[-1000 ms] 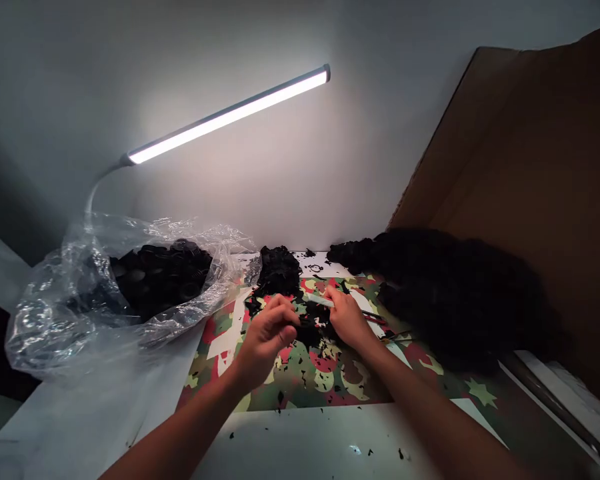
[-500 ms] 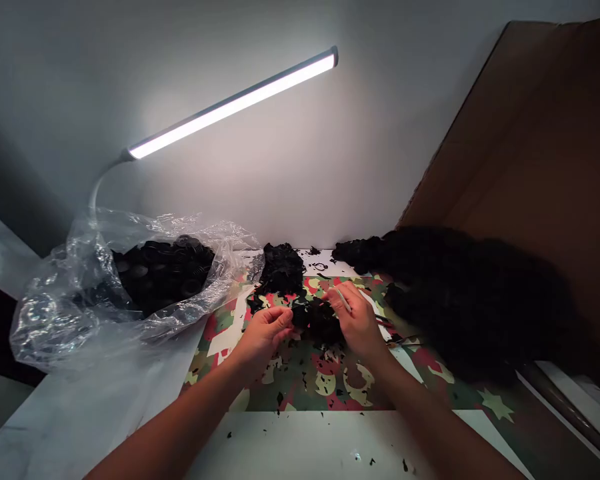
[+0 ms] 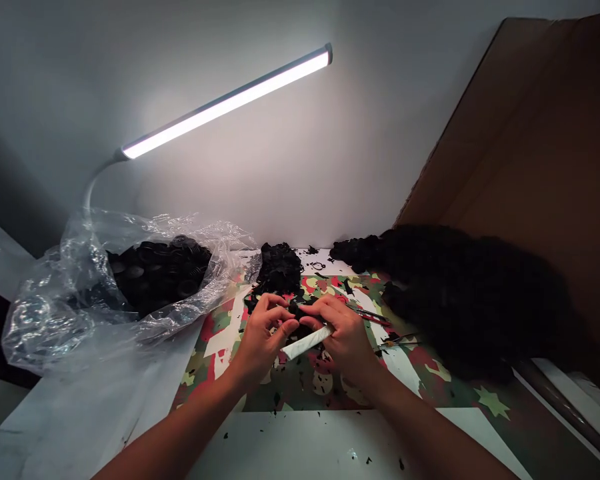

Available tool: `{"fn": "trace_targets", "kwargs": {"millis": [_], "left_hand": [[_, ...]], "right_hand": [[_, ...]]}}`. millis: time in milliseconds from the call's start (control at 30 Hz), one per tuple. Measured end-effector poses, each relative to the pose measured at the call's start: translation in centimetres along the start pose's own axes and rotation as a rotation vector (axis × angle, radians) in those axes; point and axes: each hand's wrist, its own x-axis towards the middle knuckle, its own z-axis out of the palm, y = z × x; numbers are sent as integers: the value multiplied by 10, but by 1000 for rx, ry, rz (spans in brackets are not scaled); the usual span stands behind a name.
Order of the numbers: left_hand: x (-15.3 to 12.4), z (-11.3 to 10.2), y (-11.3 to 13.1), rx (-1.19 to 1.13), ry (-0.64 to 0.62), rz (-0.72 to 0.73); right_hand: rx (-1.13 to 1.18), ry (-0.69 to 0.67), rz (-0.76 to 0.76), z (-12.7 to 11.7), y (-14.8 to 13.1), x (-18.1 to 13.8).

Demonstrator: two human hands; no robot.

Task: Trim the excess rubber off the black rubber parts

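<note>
My left hand [image 3: 266,333] is closed, its fingertips pinching a small black rubbery piece [image 3: 296,309]. My right hand [image 3: 344,330] meets it from the other side, fingertips at the same piece. A flat white stick-like handle [image 3: 307,343] lies in the right hand and points toward the left wrist; whether a blade is on its far end is hidden. Beneath both hands is a camouflage-patterned sheet [image 3: 300,397] strewn with black scraps. A loose pile of black scraps [image 3: 279,267] lies just beyond the left hand.
A clear plastic bag [image 3: 45,327] at left holds many black round parts [image 3: 155,270]. A large black heap [image 3: 460,300] sits at right before a cardboard panel [image 3: 530,133]. Slim metal tools [image 3: 373,315] lie right of my hand. A lit lamp [image 3: 230,100] hangs above.
My hands have come together around the black piece. The right hand has turned, so the white handle now slants down toward the left. The slim tools at right show more fully.
</note>
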Motion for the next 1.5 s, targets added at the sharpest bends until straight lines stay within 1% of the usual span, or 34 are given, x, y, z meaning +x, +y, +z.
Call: {"fn": "trace_targets", "kwargs": {"millis": [167, 300, 333, 433, 467, 567, 700, 833, 933, 1000, 1133, 1233, 1300, 1400, 1467, 1500], "left_hand": [[-1, 3, -4, -31, -66, 14], [-3, 6, -4, -49, 10, -75], [-3, 6, -2, -56, -2, -84], [-3, 4, 6, -31, -101, -51], [-3, 3, 8, -19, -113, -50], [-3, 1, 11, -31, -105, -90], [-5, 2, 8, -71, -108, -100], [-8, 7, 6, -97, -137, -103], [-10, 11, 6, -47, -109, -97], [-9, 12, 6, -29, -83, -95], [-3, 12, 2, -108, -57, -94], [2, 10, -3, -235, -97, -159], [2, 9, -5, -313, -130, -225], [-1, 8, -3, -384, -198, -283], [-2, 6, -1, -409, -201, -289], [-2, 6, -1, -424, -187, -288]], "right_hand": [[-17, -21, -34, 0, -8, 0], [-23, -48, -9, 4, -11, 0], [-22, -51, -7, 6, -11, -1], [-7, -58, 12, 8, -7, 0], [4, -65, 26, 7, -6, 0], [40, -93, 46, 2, -6, 2], [75, -110, 13, -1, -6, 3], [-17, -81, 44, 6, -4, 1], [-95, -94, 59, 12, -2, -1], [-82, -92, 98, 13, -1, 0], [22, -26, 275, 14, -4, 2], [56, -32, 365, 19, -2, 5], [12, -23, 405, 19, 5, 8], [-75, 44, 470, 8, 25, 16], [-95, 73, 507, -4, 37, 19], [-87, 55, 511, -9, 41, 20]]}}
